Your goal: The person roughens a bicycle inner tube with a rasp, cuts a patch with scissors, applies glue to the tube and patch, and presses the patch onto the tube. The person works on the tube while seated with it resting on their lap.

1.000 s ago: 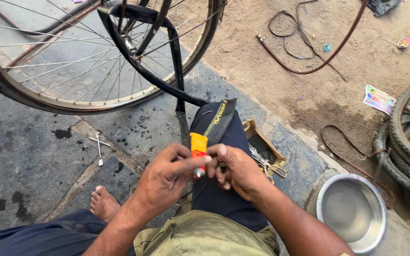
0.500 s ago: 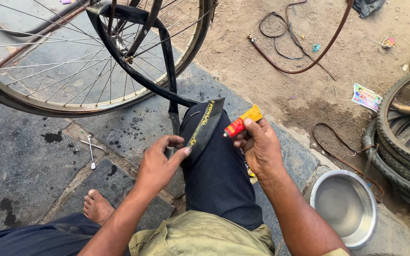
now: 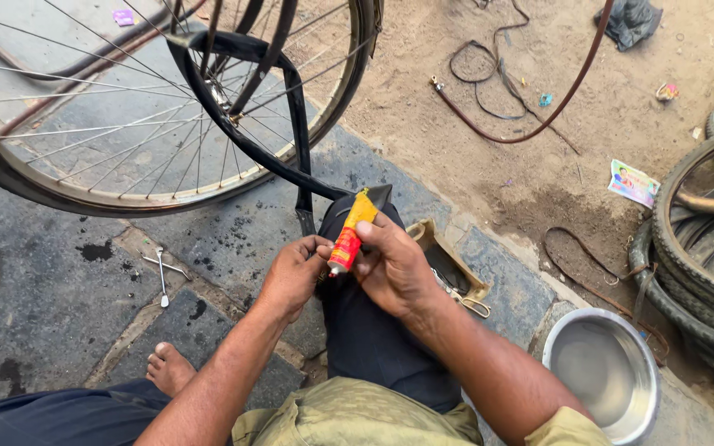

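Seated person seen from above, both hands meeting over the raised right knee. The right hand (image 3: 394, 268) holds a small red-and-yellow glue tube (image 3: 349, 233), fingers clamped round its middle. The tube's long axis runs steeply: yellow crimped tail up and away from the body, red nozzle end down and toward the left hand (image 3: 295, 272). The left hand lies just beside the tube, on its left; thumb and forefinger are pinched together at the nozzle end, touching it, though whether they grip a cap there cannot be told. The nozzle therefore points straight into the left fingers, and the left hand is the nearer one to that end; the right hand covers the tube's body from the right.

Directly behind the tube, a black inner tube (image 3: 245, 140) is draped over the knee and rises away toward the bicycle wheel (image 3: 154, 107), which stands well beyond the tube, up and to its left. Right of the tube, near the knee, an open wooden box (image 3: 449, 258) rests on the stone paving. Further right and lower stands a steel bowl (image 3: 603, 373). Left of the tube, on the paving, lies a small cross wrench (image 3: 163, 271); a bare foot (image 3: 168, 369) shows below it
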The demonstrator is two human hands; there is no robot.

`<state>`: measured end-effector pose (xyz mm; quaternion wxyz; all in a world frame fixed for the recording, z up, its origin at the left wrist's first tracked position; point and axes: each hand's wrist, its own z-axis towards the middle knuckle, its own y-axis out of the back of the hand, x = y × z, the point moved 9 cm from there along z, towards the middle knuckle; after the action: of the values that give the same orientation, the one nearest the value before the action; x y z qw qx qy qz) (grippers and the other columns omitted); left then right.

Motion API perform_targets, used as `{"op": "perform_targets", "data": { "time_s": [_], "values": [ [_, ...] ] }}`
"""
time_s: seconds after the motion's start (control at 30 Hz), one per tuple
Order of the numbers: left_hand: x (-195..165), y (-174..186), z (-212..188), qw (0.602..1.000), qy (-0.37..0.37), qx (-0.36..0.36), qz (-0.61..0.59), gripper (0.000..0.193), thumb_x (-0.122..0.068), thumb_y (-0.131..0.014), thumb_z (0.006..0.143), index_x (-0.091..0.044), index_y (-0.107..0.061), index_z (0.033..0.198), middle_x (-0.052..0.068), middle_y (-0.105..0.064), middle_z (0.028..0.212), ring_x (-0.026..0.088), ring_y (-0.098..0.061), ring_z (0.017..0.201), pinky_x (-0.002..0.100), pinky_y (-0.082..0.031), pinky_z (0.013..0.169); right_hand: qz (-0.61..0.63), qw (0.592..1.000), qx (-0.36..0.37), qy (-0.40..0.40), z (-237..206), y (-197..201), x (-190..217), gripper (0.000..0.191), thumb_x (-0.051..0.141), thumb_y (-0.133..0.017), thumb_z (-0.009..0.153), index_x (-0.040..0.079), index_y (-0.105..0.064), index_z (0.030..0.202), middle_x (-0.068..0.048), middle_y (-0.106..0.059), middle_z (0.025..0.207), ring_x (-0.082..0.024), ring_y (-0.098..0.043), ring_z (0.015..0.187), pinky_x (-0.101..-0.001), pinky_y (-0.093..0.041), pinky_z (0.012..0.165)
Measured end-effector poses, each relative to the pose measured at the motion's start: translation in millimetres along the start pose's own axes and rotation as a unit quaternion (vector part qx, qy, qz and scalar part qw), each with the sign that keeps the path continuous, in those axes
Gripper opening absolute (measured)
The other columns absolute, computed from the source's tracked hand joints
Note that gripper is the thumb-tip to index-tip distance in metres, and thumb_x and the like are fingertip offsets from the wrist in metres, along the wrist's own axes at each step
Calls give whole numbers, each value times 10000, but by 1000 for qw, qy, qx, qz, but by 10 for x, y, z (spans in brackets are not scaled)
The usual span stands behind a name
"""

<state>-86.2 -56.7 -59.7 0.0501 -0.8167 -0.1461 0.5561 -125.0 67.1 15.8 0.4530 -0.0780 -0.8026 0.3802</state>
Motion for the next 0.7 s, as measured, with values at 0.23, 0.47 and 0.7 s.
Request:
{"op": "perform_targets", "data": {
  "time_s": [0.23,0.47,0.7],
  "values": [
    [-86,29,-73,995,-36,-26,85,191,-196,-661,945,-20,-728,980,-12,-697,847,52,-581,796,245,-487,741,-211,952,-54,214,584,-57,1070,191,140,-562,1046,-16,-602,943,-116,-630,810,-180,-572,691,-326,-487,671],
    [-55,17,-34,1000,1,-3,6,240,-227,-626,985,-5,-715,980,8,-661,807,106,-547,737,281,-450,672,-170,984,-32,-35,301,-252,323,259,38,-626,919,83,-631,1174,-37,-658,925,-135,-531,657,-329,-388,605],
    [-61,25,17,998,-19,-31,53,192,-186,-684,939,-4,-733,971,-1,-691,842,75,-581,784,260,-483,730,-81,974,-51,205,667,372,1114,198,84,-672,932,14,-592,1098,-65,-654,863,-154,-588,666,-330,-549,695]
  ]
}}
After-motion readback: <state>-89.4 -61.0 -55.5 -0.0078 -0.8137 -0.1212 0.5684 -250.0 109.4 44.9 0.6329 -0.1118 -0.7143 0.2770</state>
